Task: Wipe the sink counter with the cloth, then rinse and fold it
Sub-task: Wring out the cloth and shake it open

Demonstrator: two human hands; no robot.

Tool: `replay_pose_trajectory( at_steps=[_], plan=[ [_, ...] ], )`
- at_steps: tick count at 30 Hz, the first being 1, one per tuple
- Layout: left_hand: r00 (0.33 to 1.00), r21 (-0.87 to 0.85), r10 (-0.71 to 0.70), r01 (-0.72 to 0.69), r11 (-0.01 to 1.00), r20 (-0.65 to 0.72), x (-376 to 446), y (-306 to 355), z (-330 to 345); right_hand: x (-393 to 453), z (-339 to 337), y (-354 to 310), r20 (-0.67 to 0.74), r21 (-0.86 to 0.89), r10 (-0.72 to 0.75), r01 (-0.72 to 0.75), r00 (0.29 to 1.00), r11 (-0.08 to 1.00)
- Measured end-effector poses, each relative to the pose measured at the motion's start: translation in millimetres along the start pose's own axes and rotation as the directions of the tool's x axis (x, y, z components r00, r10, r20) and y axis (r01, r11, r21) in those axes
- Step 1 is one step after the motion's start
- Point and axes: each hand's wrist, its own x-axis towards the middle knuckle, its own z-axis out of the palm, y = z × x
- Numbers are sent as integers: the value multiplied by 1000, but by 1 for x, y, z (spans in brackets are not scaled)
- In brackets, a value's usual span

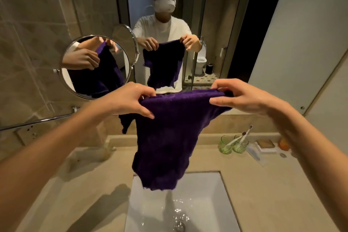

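**A:** Why is the cloth (pixel 165 137) held up so high?

**B:** It is held over the sink (pixel 197 203), so drips are caught by the sink and not by the bench (pixel 244 184). Wet spots can be seen in the sink near the drain. The rinse is likely done, and the cloth looks to be spread out so it can be folded.

**A:** What is seen on the far left?

**B:** A round mirror (pixel 95 67) is fixed to the wall. The cloth and a hand are shown in it.

**A:** How is the left hand (pixel 131 100) used?

**B:** It is closed on the top left corner of the cloth. The corner is pinched between the thumb and the curled fingers.

**A:** And the middle?

**B:** The cloth is hung down from its top edge. It is bunched and wrinkled, not flat. Its low end is just above the sink and is not touched by the bench.

**A:** And the right hand (pixel 237 98)?

**B:** It is closed on the top right corner. The edge is gripped by the thumb and fingers, so the top is pulled straight between the two hands.

**A:** What is kept on the right?

**B:** Two green cups (pixel 232 145) with toothbrushes are set at the back of the bench, well away from the cloth, so they are not likely to be bumped.
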Motion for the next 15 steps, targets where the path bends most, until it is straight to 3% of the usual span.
replay_pose_trajectory(
  at_steps=[3,5,10,15],
  plan=[
    [998,-19,-36,37,999,46,-7,-18,4,-12,-2,-16,-118,248,-24,52,993,967],
    [994,-125,-58,70,990,97,-15,-33,7,-21,-6,-23,-191,363,-10,80,982,928],
    [995,-393,-52,80,916,81,-27,-59,20,-44,-15,-23,-190,378,81,-4,978,926],
    [988,-364,-7,64,929,155,-22,-60,28,-70,-15,-5,-173,394,199,-118,965,911]
  ],
)
